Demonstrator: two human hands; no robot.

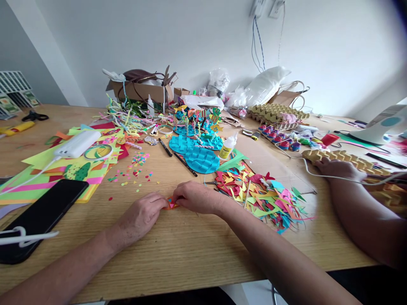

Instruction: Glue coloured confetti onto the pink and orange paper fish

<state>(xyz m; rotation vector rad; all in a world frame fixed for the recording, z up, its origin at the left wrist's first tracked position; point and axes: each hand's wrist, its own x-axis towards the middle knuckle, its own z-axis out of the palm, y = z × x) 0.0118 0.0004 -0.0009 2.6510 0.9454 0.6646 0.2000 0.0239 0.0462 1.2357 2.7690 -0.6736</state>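
Observation:
Near the table's front, a small orange paper piece with coloured dots on it lies between my two hands. Its left end is pinched by my left hand, fingers closed. My right hand has its fingers closed on the right end, and they hide part of the piece. Small paper confetti is scattered on the wood beyond my left hand. Blue paper discs with a raised surface lie farther back, beside a white glue bottle with a yellow label. Right of my right hand is a heap of paper scraps.
A black phone and stacked coloured paper lie at the left. Another person's hand rests on an egg tray at the right, with a white cable nearby. Black pens lie ahead.

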